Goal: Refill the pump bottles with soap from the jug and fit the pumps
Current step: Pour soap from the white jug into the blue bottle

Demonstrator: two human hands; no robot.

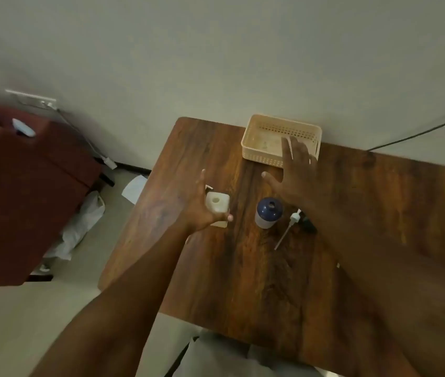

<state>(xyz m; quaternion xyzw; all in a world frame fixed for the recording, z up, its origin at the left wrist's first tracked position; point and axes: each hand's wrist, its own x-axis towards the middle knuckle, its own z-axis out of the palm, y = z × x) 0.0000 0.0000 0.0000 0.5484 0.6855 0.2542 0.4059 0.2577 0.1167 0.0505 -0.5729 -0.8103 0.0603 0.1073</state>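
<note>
A cream square bottle (217, 205) stands with its neck open at the left of the wooden table (243, 268). My left hand (192, 206) lies against its left side, fingers spread and the thumb across its near face, not closed around it. To the right stands a round bottle (268, 213) with a blue top and an open neck. A white pump (290, 223) with its tube lies on the table beside it. A dark pump (309, 225) shows partly under my right forearm. My right hand (294, 172) hovers open above the table, in front of the basket. No jug is in view.
A cream perforated basket (254, 148) sits at the table's far edge against the wall. A dark red chair (25, 186) stands to the left, with white bags on the floor beside it. A black cable (419, 133) runs down the wall at right.
</note>
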